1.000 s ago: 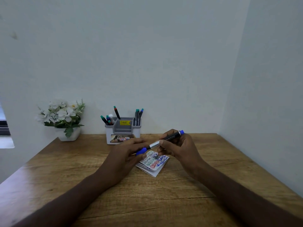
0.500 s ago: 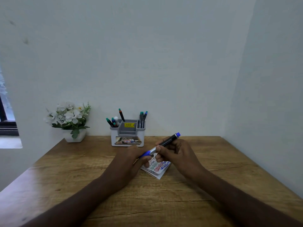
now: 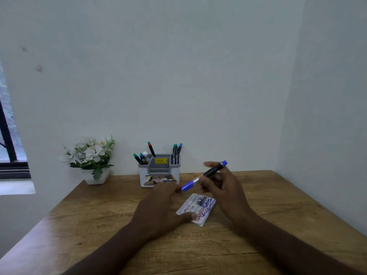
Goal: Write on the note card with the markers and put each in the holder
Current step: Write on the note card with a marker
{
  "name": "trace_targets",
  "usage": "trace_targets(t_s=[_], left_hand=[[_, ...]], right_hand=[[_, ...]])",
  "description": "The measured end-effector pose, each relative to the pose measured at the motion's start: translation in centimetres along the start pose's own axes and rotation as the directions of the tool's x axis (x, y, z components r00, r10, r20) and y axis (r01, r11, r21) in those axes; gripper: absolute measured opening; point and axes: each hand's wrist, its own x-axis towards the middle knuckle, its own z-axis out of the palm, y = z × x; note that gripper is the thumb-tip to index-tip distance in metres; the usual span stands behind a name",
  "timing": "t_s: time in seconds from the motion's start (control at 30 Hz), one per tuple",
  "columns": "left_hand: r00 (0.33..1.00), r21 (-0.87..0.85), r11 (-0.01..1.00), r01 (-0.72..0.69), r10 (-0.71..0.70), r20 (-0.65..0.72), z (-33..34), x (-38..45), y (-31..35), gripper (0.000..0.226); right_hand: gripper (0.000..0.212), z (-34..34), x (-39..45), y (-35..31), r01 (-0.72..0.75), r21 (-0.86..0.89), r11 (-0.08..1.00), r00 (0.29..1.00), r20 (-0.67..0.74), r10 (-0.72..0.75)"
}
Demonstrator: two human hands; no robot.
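Right hand (image 3: pixel 222 187) raised above the table (image 3: pixel 99 225), its fingers curled round the black barrel of a blue marker (image 3: pixel 204 175). The marker lies tilted, its capped blue end low and to the left, its smaller blue end high and to the right, above the fingers. Left hand (image 3: pixel 158 207) lower and to the left, back of the hand toward the camera; its fingertips reach up to the capped end of the marker, blurred, so that contact with the cap cannot be told. Its thumb lies on the near left corner of the note card (image 3: pixel 196 208); whether the hand is relaxed or curled cannot be told.

The note card lies flat on the table between the two hands, below the marker, bearing scribbles in black, red, blue and green. It appears to rest on a thin stack of like cards.

Holder (image 3: pixel 158 173), white and grey with a yellow label, stands at the far edge of the table against the wall (image 3: pixel 178 76), well behind the card. Several markers (image 3: pixel 175 153) stand in its left and right compartments, caps up, teal, red and blue.

Potted white flowers (image 3: pixel 89 153) stand to the left of the holder, also against the wall. A window frame (image 3: pixel 12 167) shows at the left edge.
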Motion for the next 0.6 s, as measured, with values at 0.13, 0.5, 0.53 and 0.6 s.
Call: trace_targets(t_s=[0.13, 0.5, 0.53, 0.6], left_hand=[[0.999, -0.067, 0.997, 0.021, -0.018, 0.05, 0.1, 0.2, -0.7, 0.06], [0.997, -0.063, 0.997, 0.037, -0.033, 0.064, 0.4, 0.7, -1.4, 0.05], [0.997, -0.067, 0.997, 0.042, -0.038, 0.066, 0.4, 0.7, -1.5, 0.049], [0.997, -0.07, 0.996, 0.049, -0.044, 0.069, 0.5, 0.8, -1.6, 0.049]], right_hand=[[0.066, 0.2, 3.0, -0.2, 0.084, -0.124, 0.989, 0.99, -0.103, -0.097], [0.073, 8.6, 14.5, -2.0, 0.38, -0.408, 0.83, 0.925, 0.151, -0.349], [0.074, 9.1, 15.0, -1.8, 0.386, -0.431, 0.816, 0.922, 0.194, -0.334], [0.074, 9.7, 15.8, -0.8, 0.381, -0.472, 0.795, 0.921, 0.264, -0.285]])
